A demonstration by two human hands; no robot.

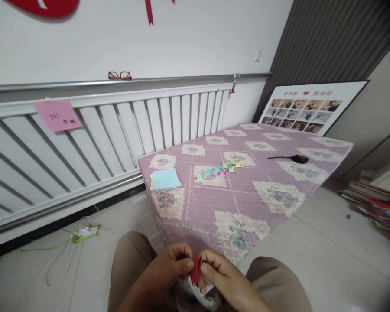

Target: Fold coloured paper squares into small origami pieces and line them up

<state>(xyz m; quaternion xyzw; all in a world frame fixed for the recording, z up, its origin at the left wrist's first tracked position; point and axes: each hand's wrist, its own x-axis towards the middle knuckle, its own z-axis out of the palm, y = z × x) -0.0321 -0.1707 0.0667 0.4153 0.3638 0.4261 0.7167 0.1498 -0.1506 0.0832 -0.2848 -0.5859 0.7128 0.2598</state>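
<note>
A folded red paper piece (196,272) is held upright between both hands, over the lap at the near edge of the table. My left hand (178,264) pinches its left side between thumb and fingers. On the right side, my right hand (216,271) grips it the same way. Beyond them, a chain of small folded papers (221,170) in green, blue, pink and yellow lies on the patterned tablecloth (211,201). A stack of coloured paper sheets (165,179), light blue on top, rests near the table's left edge.
At the table's right lies a black round object (299,159) with a strap. A white radiator (117,138) runs along the wall, glasses (119,76) above it. A power strip (85,233) with cables is on the floor at left, piled papers (377,203) at right.
</note>
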